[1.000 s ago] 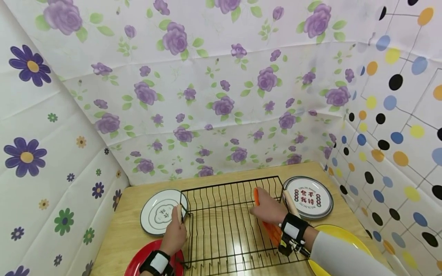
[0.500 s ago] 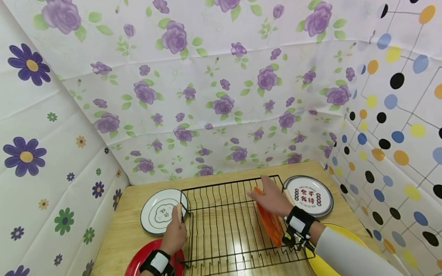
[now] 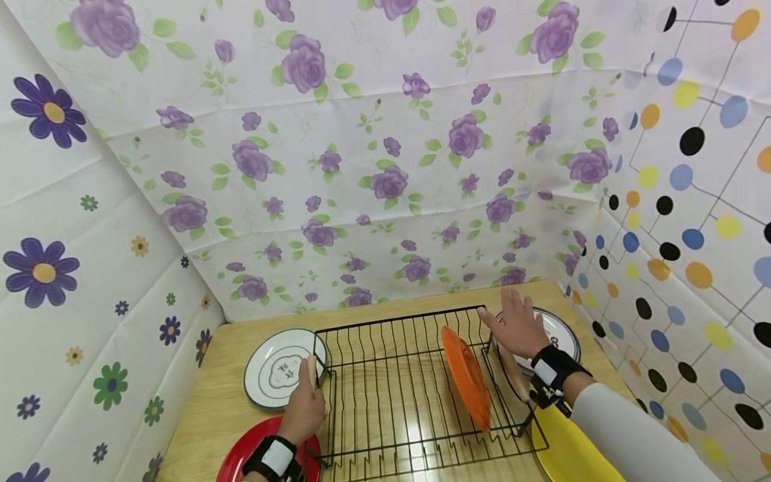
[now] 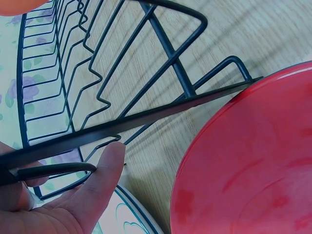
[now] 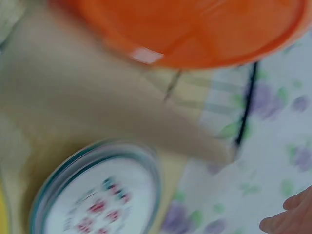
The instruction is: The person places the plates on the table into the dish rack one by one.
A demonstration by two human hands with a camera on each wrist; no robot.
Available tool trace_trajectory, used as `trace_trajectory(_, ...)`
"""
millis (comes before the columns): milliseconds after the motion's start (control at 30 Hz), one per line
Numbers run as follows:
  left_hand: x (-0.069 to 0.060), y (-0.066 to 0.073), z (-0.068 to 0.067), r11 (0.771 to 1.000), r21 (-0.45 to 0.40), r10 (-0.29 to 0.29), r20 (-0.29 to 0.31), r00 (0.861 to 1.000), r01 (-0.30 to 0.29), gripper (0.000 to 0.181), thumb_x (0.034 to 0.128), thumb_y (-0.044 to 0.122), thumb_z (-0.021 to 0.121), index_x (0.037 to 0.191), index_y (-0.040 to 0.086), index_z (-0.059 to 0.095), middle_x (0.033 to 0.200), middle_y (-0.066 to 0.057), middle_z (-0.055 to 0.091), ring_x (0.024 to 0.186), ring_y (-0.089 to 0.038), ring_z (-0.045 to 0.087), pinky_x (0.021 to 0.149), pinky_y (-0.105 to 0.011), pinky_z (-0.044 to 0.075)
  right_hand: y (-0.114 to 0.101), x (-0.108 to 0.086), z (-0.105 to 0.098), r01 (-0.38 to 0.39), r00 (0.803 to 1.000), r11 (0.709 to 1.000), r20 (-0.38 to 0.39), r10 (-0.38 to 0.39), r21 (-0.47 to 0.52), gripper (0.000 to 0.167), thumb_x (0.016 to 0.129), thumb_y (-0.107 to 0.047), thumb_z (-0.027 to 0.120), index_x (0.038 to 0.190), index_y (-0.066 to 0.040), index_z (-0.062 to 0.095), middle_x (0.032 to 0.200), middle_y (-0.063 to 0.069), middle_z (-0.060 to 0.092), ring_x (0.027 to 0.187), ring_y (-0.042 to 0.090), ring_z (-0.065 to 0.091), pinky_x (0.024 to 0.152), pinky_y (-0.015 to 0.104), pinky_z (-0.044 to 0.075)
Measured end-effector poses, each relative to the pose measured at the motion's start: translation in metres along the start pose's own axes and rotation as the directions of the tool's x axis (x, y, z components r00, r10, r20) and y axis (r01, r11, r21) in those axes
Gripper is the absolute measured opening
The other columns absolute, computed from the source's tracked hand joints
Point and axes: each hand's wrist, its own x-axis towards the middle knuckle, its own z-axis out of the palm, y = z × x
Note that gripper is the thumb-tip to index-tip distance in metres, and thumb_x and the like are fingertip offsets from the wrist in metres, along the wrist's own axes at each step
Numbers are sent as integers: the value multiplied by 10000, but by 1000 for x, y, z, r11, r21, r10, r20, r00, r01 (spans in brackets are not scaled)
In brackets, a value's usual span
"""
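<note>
A black wire dish rack (image 3: 397, 320) with light wooden handles stands on the table. My left hand (image 3: 303, 412) grips its left handle (image 3: 311, 371); the left wrist view shows the thumb (image 4: 109, 170) beside the black side bar. An orange plate (image 3: 468, 381) stands tilted on edge between the rack's wires, near the right end. My right hand (image 3: 521, 328), fingers straight and spread, holds nothing. It is over the right handle (image 3: 515, 375) and partly covers the white plates with red characters (image 3: 563, 341). The right wrist view catches only some fingertips (image 5: 292, 214).
Left of the rack lie a white patterned plate (image 3: 265, 368) and, nearer, a red plate (image 3: 253, 445). A yellow plate (image 3: 572, 442) lies at the front right, partly under my sleeve. Patterned cloth walls (image 3: 385, 221) enclose the wooden table (image 3: 211, 375) behind and at both sides.
My right hand has let go of the orange plate and moved right, over the white plates. The orange plate stays standing in the rack. My left hand has kept its grip on the handle.
</note>
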Motion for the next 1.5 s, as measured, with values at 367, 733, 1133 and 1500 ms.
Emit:
trace_trajectory(367, 0, -1, -2, 1000, 0, 1, 11, 1000, -1, 737, 1034, -24, 349, 1645, -47, -63, 1299, -479, 542, 477, -160, 455, 509, -330, 397, 91, 0, 14, -112, 992, 983, 33, 118, -148, 944, 1043, -637, 424, 1628, 59, 173, 1651, 394, 111, 1473, 687, 57, 1105, 862, 113)
trace_trajectory(733, 0, -2, -1, 1000, -12, 8, 11, 1000, -8, 732, 1042, -14, 350, 1649, -38, -60, 1418, -499, 454, 473, -150, 454, 498, -320, 398, 135, -6, 50, -53, 993, 926, 78, 88, -374, 943, 934, -605, 671, 1586, 0, 360, 1606, 377, 308, 1447, 642, 261, 1092, 853, 228)
trace_trajectory(1133, 0, 0, 0, 1000, -20, 17, 12, 1000, -16, 735, 1040, -20, 364, 1648, -42, -50, 1280, -471, 561, 477, -148, 462, 502, -317, 403, 146, -10, 68, 62, 988, 906, 153, 3, -419, 604, 977, -331, 699, 1415, 39, 510, 1449, 427, 426, 1254, 673, 446, 897, 705, 495)
trace_trajectory(1500, 0, 0, -2, 1000, -23, -7, 19, 1000, 7, 742, 1035, -13, 355, 1650, -34, -59, 1152, -409, 621, 476, -146, 457, 500, -325, 408, 116, -21, 67, 223, 975, 784, 146, -169, -580, 328, 883, -43, 792, 1088, 80, 566, 987, 342, 570, 720, 445, 590, 563, 501, 545)
